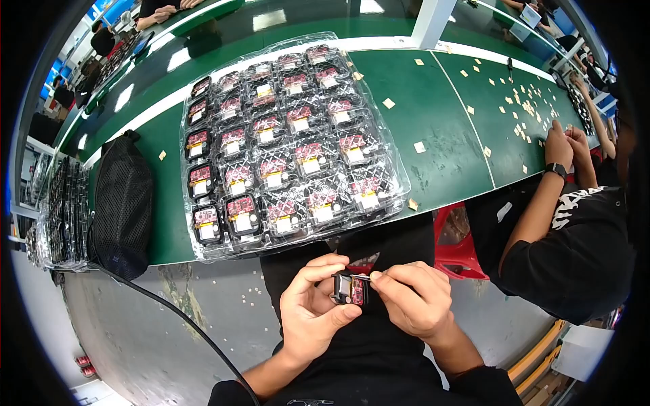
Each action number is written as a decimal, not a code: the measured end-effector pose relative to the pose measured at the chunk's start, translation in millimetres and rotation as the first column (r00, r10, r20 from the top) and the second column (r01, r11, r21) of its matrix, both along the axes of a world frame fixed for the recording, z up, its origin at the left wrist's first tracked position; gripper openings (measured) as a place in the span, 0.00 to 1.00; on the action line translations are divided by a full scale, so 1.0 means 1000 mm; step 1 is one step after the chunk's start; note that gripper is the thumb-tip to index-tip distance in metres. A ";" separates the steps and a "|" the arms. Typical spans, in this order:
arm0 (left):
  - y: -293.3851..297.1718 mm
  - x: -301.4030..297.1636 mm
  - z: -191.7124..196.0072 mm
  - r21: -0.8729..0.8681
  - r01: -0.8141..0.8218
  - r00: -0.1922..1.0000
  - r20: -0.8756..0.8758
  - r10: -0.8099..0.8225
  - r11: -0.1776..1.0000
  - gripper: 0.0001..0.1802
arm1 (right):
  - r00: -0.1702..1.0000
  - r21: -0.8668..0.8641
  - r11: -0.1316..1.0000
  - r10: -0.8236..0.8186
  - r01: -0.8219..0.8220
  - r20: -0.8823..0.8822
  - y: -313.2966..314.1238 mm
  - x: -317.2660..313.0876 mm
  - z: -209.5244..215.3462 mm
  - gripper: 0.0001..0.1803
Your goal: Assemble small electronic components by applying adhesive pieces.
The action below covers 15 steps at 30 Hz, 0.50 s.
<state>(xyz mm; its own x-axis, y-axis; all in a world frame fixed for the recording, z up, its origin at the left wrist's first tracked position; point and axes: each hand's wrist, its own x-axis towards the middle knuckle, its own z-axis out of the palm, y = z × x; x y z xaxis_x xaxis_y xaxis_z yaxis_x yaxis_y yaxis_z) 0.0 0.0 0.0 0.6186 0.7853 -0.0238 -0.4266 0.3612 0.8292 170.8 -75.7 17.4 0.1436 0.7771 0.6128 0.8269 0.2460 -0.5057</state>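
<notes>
My left hand (313, 308) grips a small black device housing (350, 289) over my lap, just off the table's front edge. Inside the housing show a red circuit board and a silvery block with a yellow strip. My right hand (416, 298) pinches a thin, pale, slender piece (364, 277) against the housing's upper right edge; its exact kind is too small to make out. Beyond my hands lies a clear plastic tray (399, 177) with rows of similar black housings, each with a red board and a pale block.
Small pale square pieces (419, 147) are scattered over the green table (447, 162). A black mesh bag (122, 203) and stacked trays (64, 213) stand at left. A black cable (183, 314) runs past my left arm. At right a co-worker (569, 250) sits near a red stool (457, 247).
</notes>
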 end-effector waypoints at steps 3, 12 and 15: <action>-0.001 0.000 0.000 -0.035 -0.001 1.000 0.017 0.002 0.999 0.32 | 1.000 0.022 1.000 -0.014 0.014 0.022 -0.001 -0.001 -0.001 0.14; -0.005 0.002 0.002 -0.067 0.007 1.000 0.029 -0.005 0.998 0.32 | 0.998 0.053 0.998 -0.026 0.023 0.057 -0.004 0.000 -0.004 0.15; -0.004 0.001 0.002 -0.064 0.008 1.000 0.026 -0.006 0.998 0.31 | 0.998 0.047 0.998 -0.033 0.030 0.045 -0.004 0.000 -0.002 0.15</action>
<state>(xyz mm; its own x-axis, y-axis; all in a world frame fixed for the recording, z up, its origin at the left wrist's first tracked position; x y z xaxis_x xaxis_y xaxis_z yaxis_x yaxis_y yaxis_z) 0.7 -4.0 1.7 0.6252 0.7783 -0.0578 -0.4448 0.4162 0.7931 170.3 -79.9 15.3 0.1386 0.7433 0.6544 0.8566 0.2417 -0.4559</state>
